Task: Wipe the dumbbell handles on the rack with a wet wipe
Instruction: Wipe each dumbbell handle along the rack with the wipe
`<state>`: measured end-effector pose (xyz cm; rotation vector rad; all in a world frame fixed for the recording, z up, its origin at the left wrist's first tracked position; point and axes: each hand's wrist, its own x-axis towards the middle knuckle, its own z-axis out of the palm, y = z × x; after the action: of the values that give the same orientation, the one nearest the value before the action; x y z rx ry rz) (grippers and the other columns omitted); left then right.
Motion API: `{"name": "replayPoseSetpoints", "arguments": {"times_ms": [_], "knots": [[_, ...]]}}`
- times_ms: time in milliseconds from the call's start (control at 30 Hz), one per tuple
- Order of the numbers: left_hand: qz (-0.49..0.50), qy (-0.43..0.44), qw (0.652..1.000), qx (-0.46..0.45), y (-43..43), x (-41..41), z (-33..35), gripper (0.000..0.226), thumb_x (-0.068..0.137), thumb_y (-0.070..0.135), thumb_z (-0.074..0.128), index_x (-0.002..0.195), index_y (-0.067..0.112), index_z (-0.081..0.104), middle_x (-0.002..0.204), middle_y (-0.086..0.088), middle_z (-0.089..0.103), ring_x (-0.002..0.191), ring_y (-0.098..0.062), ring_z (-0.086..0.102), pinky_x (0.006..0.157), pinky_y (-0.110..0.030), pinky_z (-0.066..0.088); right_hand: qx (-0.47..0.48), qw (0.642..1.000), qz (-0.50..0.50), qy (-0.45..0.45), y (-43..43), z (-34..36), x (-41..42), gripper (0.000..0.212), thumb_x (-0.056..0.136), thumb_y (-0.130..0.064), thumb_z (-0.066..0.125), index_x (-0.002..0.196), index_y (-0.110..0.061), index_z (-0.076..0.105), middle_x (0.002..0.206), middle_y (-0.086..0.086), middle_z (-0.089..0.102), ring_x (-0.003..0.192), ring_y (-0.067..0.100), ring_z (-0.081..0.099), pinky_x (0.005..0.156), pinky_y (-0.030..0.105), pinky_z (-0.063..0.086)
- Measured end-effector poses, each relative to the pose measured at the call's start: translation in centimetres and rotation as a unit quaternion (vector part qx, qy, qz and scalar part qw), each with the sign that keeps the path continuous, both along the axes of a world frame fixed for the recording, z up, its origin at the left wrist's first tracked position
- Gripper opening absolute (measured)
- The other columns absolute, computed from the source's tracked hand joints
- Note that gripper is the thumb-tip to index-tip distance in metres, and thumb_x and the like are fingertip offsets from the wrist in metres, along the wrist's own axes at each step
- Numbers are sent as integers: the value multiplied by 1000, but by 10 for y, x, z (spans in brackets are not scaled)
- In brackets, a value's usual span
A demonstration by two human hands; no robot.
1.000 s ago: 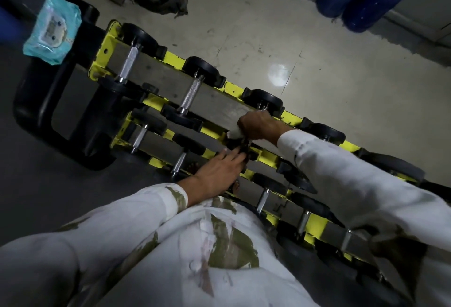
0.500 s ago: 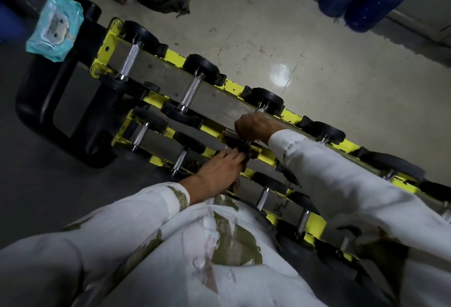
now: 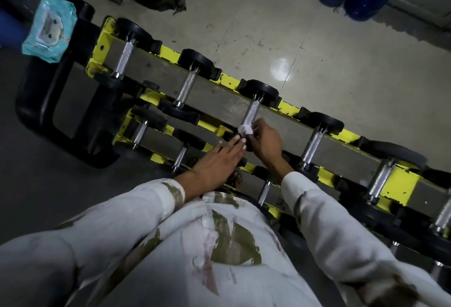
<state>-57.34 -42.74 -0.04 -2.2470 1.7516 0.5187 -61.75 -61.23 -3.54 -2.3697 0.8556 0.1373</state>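
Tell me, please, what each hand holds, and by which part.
The right hand pinches a bunched wet wipe in its fingertips against the near end of the dumbbell handle. The left hand holds nothing, fingers straight.

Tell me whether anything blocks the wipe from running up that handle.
Nothing visible does. The right hand pinches the wet wipe at the near end of the handle; the rest is bare up to the far plate.

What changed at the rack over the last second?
The right hand, pinching the wet wipe, slid back along the dumbbell handle to its near end, uncovering the knurled metal. The left hand stayed flat beside it; the wipe pack has not moved.
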Motion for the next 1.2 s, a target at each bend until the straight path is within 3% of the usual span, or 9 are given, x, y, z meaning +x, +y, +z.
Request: {"name": "replayPoseSetpoints", "arguments": {"times_ms": [67,133,233,400,600,733,933,1067,1200], "knots": [[3,2,1000,4,0,-1,0,78,103,20,43,162,-1,-3,170,-21,-11,158,-36,-8,126,-52,20,125,989,-77,14,-2,-10,-1,9,90,-21,63,98,-18,65,85,3,69,75,26,66,63,33,53],[6,2,1000,5,-1,-2,1,78,103,20,43,162,-1,-3,170,-22,-11,158,-37,-8,125,-52,21,288,945,-154,11,-6,-12,4,17,82,1,60,88,-11,70,78,10,71,72,31,70,55,31,54],[1,-3,1000,13,-2,-3,4,77,104,19,43,161,-3,-4,169,-23,-11,158,-38,-8,125,-51,22,416,877,-242,12,-18,-14,19,23,83,16,55,84,-2,69,61,9,67,57,25,64,46,23,47],[3,5,1000,20,-1,0,6,79,103,18,45,161,-2,-4,169,-23,-13,158,-37,-9,125,-52,21,438,833,-336,-47,-26,-11,30,34,90,12,46,109,-10,65,74,9,63,41,11,46,41,16,35],[-6,3,1000,27,0,2,7,77,104,16,44,161,-2,-6,169,-23,-14,157,-37,-10,126,-51,21,492,774,-392,-71,-43,-3,70,26,89,-5,38,74,-21,52,63,-3,48,47,10,37,53,23,25],[-10,6,1000,20,1,4,4,76,104,14,41,161,-2,-5,169,-23,-15,157,-38,-10,125,-52,23,534,716,-439,-104,-32,-11,69,18,89,-13,45,80,-24,55,83,1,68,73,17,58,72,29,44],[-18,12,1000,23,1,8,6,76,104,17,40,161,-2,-5,169,-22,-14,158,-37,-9,125,-51,23,586,571,-525,-232,-17,-9,83,21,93,1,39,83,-6,57,78,16,68,74,28,65,71,33,56],[-19,18,1000,18,2,11,4,78,101,16,43,161,-2,-4,170,-22,-12,158,-37,-9,124,-52,22,522,588,-552,-277,-12,-14,89,18,91,4,48,81,-7,58,75,13,60,61,23,60,60,29,52],[-31,22,999,17,2,13,6,72,102,14,37,161,-3,0,170,-23,-10,157,-38,-8,124,-52,22,383,689,-536,-303,-2,-19,83,10,91,-2,61,87,-8,68,74,3,60,61,14,52,59,25,45]]}}
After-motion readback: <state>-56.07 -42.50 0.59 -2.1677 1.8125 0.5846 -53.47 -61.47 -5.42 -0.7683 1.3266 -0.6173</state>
